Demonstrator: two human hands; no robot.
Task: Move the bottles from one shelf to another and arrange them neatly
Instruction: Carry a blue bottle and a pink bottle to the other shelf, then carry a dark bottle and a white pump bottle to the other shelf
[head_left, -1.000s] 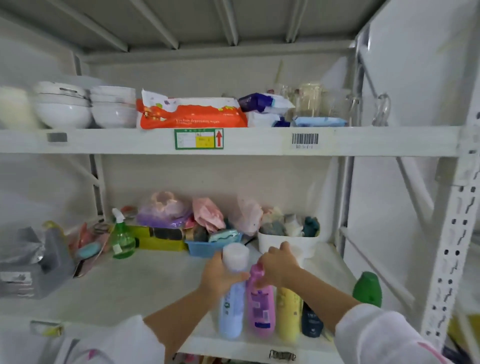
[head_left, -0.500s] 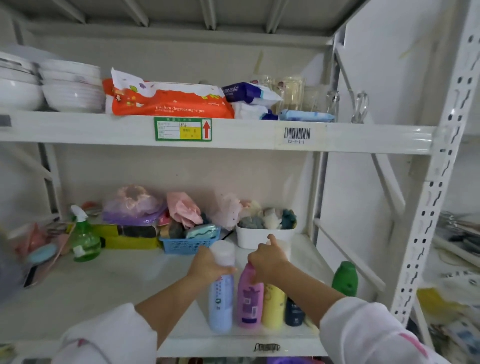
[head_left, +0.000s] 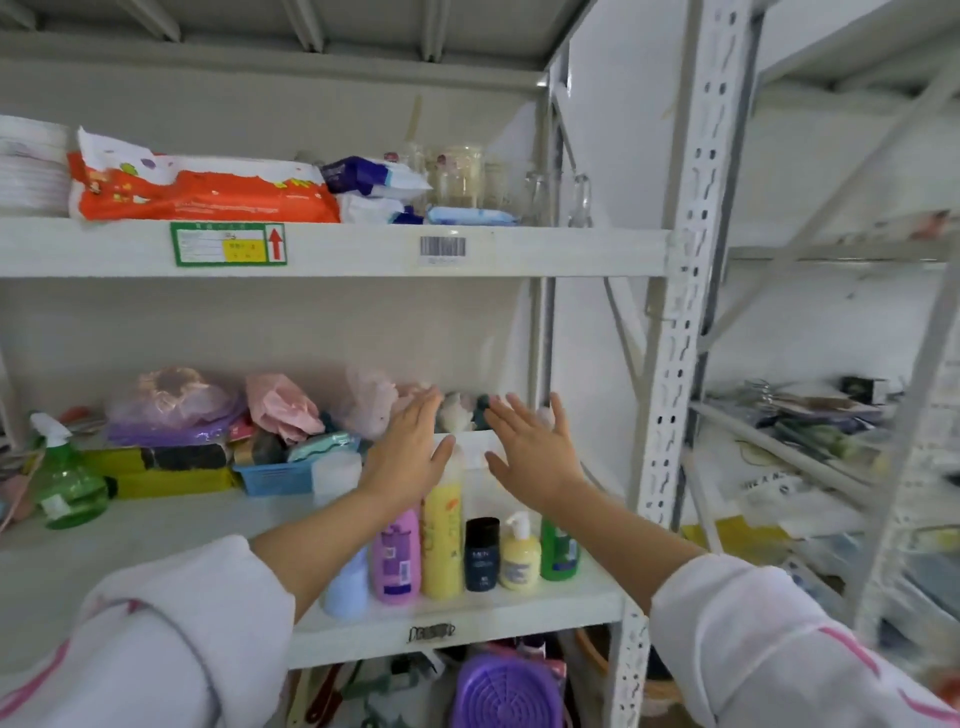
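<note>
Middle shelf (head_left: 156, 551), front right edge: row of upright bottles—tall yellow bottle (head_left: 441, 540), purple bottle (head_left: 396, 556), pale blue bottle (head_left: 347, 592) (partly hidden), green bottle (head_left: 559, 545), cream pump bottle (head_left: 519, 556), small black bottle (head_left: 482, 556)—apparently lined up; left hand (head_left: 410, 457) and right hand (head_left: 535, 457) spread flat above, holding nothing.

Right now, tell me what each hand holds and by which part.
Nothing. The left hand and right hand are both open, raised above the bottles.

Both hands (head_left: 410, 457) (head_left: 530, 457) now off bottles (head_left: 441, 540), fingers spread, lifted.
</note>
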